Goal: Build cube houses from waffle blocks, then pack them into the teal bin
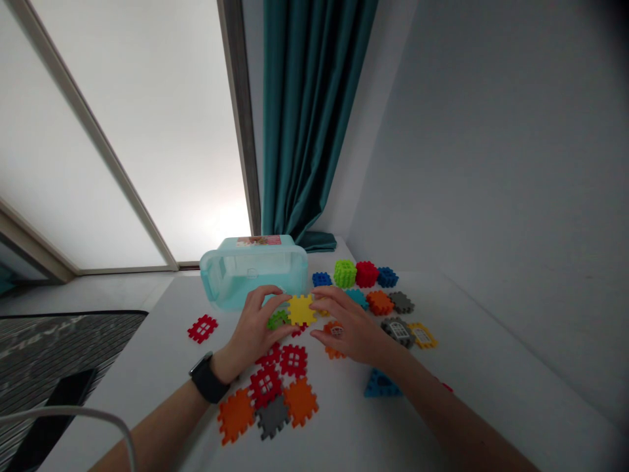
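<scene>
A yellow square interlocking tile (301, 310) with toothed edges is held up between my two hands, above the table. My left hand (255, 322) grips its left side, fingers on top and thumb below. On the right side, the fingertips of my right hand (354, 330) meet its edge, with the thumb lower down. Behind the yellow tile a green tile (278, 320) is partly hidden. Nearer to me lie red window tiles (266, 385), two orange tiles (236, 415) and a grey tile (272, 417), edge to edge.
A clear teal plastic bin (253, 282) lies on its side at the back. Green (345, 273) and red (367, 274) cubes and stacked tiles stand at the right rear. A blue triangle piece (381, 383) is by my right forearm; a lone red tile (202, 328) lies left.
</scene>
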`<state>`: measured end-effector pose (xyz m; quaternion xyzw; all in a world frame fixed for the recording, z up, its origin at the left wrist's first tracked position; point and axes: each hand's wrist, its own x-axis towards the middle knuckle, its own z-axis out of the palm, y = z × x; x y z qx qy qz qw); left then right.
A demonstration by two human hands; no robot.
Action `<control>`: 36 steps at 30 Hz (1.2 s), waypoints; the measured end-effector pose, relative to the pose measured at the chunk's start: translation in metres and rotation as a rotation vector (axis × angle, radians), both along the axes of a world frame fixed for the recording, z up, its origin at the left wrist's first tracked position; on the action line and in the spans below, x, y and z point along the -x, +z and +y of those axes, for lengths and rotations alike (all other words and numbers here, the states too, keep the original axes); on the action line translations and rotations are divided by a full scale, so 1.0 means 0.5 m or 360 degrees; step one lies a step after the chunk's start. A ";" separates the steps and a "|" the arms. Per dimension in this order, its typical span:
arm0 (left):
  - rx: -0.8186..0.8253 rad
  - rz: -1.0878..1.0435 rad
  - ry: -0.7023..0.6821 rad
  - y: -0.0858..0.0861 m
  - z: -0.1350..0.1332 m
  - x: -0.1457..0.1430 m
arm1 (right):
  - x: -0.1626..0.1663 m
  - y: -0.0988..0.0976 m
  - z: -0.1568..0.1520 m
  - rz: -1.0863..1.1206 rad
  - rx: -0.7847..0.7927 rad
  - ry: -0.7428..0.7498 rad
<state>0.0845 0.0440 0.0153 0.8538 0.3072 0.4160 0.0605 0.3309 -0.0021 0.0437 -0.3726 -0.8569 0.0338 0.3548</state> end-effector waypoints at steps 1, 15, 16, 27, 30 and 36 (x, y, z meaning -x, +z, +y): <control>0.0008 -0.0005 -0.0009 -0.001 -0.001 -0.001 | 0.000 0.000 0.000 0.0002 -0.0006 -0.0004; 0.0212 -0.0137 -0.0103 -0.001 -0.015 -0.018 | 0.001 -0.003 0.000 -0.0005 -0.0146 -0.0033; 0.0215 -0.0136 -0.0107 -0.002 -0.015 -0.018 | 0.001 -0.004 0.000 -0.0008 -0.0162 -0.0034; 0.0371 -0.0169 -0.0125 0.000 -0.007 -0.014 | -0.007 -0.009 0.004 -0.0086 -0.0153 -0.0005; 0.0641 -0.0212 -0.0219 0.020 -0.012 -0.023 | -0.002 -0.005 0.005 0.0039 -0.0066 0.0037; 0.1466 -0.0486 -0.0410 0.036 -0.017 -0.028 | 0.023 0.000 0.004 0.0603 0.0667 -0.0259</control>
